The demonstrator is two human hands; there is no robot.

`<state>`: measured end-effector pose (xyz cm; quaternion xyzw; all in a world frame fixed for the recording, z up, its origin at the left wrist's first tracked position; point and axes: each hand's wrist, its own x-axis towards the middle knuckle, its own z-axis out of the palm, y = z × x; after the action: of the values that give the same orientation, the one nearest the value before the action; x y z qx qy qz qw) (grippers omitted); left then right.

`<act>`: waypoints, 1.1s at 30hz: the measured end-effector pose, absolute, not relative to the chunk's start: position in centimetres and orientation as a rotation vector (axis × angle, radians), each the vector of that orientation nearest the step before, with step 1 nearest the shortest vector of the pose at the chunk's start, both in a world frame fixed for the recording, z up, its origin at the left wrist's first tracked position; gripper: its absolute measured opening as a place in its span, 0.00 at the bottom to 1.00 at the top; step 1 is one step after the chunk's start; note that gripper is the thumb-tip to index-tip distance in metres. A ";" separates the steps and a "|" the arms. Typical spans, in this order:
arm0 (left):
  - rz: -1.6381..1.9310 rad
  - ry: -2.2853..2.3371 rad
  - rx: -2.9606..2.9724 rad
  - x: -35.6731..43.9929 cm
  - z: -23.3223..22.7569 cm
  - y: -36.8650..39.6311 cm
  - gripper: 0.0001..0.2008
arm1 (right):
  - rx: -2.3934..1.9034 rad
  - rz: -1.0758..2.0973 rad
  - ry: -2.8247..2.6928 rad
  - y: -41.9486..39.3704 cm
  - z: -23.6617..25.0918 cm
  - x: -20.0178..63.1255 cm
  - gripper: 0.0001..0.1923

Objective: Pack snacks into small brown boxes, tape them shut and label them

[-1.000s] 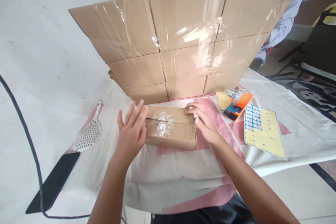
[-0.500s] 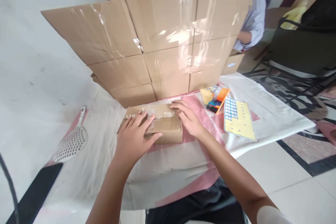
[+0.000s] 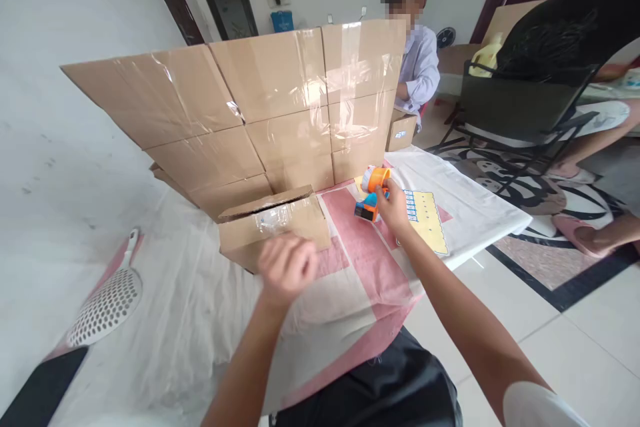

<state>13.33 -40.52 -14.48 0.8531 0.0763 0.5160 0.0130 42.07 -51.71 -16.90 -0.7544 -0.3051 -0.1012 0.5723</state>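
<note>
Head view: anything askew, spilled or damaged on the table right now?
Yes: the small box. Its back flap seems lifted, leaving a dark gap instead of a flat top, and the clear tape on it looks wrinkled. No spill shows.

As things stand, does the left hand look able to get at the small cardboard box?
Likely yes: the left hand, though blurred, is right by the near side of the small cardboard box, with nothing visible between them.
</note>
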 end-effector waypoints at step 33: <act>0.827 0.572 1.846 26.6 -16.9 -44.4 0.23 | -1.372 -0.397 -1.088 -53.8 -19.0 39.5 0.14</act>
<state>26.62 -44.37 -16.85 0.7621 0.2361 0.3414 0.4969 39.49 -53.80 -18.96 -0.5973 -0.4740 -0.1727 0.6235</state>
